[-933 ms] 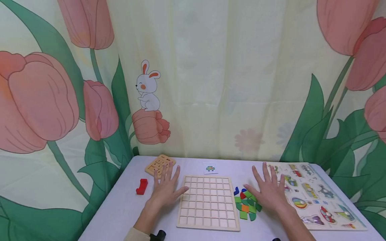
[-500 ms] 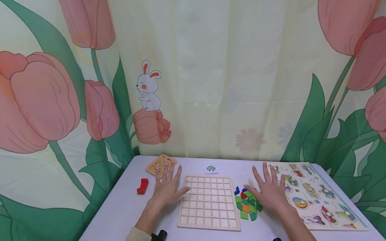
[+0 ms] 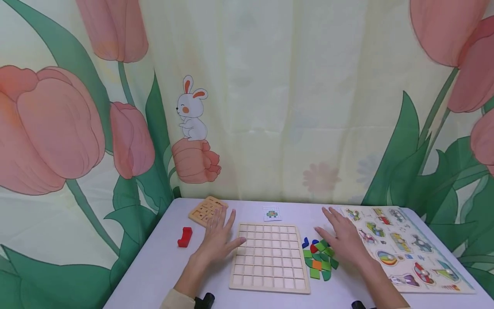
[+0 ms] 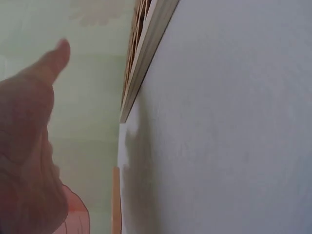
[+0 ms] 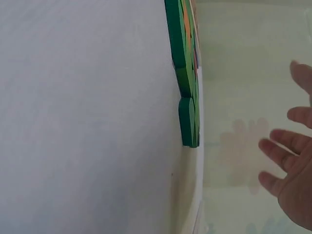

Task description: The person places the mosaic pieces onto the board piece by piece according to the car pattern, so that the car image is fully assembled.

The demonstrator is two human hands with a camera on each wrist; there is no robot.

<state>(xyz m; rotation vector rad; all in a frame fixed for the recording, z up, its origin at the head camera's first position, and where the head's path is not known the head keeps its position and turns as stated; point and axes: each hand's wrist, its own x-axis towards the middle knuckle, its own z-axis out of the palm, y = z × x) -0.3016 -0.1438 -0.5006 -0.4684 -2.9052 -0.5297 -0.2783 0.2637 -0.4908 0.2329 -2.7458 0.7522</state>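
My left hand (image 3: 217, 241) hovers over the table at the left edge of a wooden grid board (image 3: 270, 258), fingers extended and holding nothing. Its thumb overlaps the board's left rim in the head view. To the right of the board, my right hand (image 3: 346, 240) is raised with extended fingers and nothing in it. Beside that hand lies a pile of green wooden pieces (image 3: 314, 273) with an orange square (image 3: 317, 265), a red piece (image 3: 314, 248) and a blue piece (image 3: 305, 243). The right wrist view shows the green pieces (image 5: 186, 122) lying flat on the cloth.
A picture card (image 3: 272, 213) lies behind the board. At the back left are a tan wooden board with cut-outs (image 3: 201, 211) and a red block (image 3: 185, 237). A large picture puzzle board (image 3: 409, 253) covers the table's right side. A printed curtain (image 3: 270, 107) hangs behind.
The right hand has turned and its fingers have drawn closer together. The left hand's fingers have also come nearer each other. The head view has shifted slightly; the toys stay in place.
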